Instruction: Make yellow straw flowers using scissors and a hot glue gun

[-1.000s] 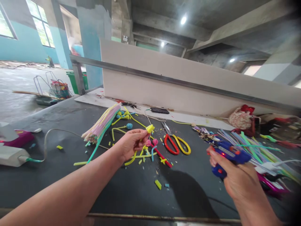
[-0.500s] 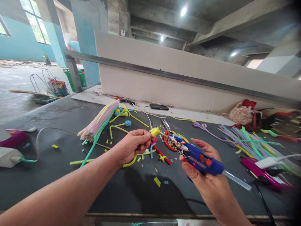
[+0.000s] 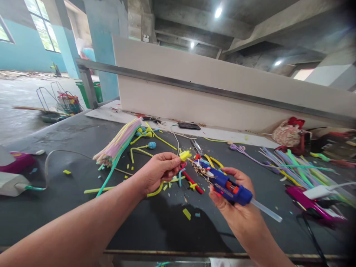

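Between the thumb and fingers of my left hand (image 3: 164,170) is a small yellow piece (image 3: 185,155), which looks like cut pipe cleaner bits bunched together. My right hand (image 3: 239,200) is wrapped round a blue hot glue gun (image 3: 226,185) with an orange part and a lit red light. A clear glue stick (image 3: 267,210) juts from its back end. The gun's front, crusted with debris, points at the yellow piece, close to it. Beneath the hands lie a red stick (image 3: 193,181), yellow pipe cleaner scraps (image 3: 187,214) and scissors (image 3: 197,147), partly hidden by the gun.
A bundle of pink, yellow and green pipe cleaners (image 3: 118,142) lies at left, with a blue pompom-like ball (image 3: 151,145) nearby. More pipe cleaners (image 3: 300,168) spread out at right, beside a magenta device (image 3: 311,204). A phone (image 3: 189,126) rests by the white back panel (image 3: 222,104).
My right hand has brought the glue gun left, so its tip is nearer the yellow piece. The left hand has shifted slightly right, still pinching that piece.
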Demonstrator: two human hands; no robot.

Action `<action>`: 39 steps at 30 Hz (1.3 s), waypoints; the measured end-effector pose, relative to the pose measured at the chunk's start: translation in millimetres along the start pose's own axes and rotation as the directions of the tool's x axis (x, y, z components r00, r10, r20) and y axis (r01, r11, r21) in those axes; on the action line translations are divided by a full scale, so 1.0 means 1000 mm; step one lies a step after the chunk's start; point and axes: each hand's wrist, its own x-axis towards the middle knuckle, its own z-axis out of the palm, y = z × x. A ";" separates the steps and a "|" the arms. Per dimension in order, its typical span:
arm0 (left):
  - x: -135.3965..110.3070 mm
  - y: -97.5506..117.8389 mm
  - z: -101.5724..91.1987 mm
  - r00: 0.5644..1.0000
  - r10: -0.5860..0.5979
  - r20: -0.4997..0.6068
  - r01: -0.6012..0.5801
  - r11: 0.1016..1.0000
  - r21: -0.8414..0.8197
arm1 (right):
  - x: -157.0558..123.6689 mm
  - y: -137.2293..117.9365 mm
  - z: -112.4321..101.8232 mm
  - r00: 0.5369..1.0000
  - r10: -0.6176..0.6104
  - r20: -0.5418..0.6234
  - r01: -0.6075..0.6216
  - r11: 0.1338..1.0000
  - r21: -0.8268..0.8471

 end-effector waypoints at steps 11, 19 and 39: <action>0.001 -0.001 0.000 1.000 0.007 -0.023 -0.006 1.000 0.019 | 0.001 0.001 0.001 1.000 -0.023 -0.014 0.023 1.000 -0.016; 0.003 -0.004 -0.001 0.988 0.102 -0.113 -0.088 0.988 0.128 | -0.001 0.007 -0.005 1.000 0.031 -0.006 -0.031 0.999 -0.018; 0.003 -0.005 0.001 0.936 0.295 -0.193 -0.214 0.911 0.352 | 0.003 0.006 -0.002 0.998 -0.061 -0.032 0.056 0.991 -0.124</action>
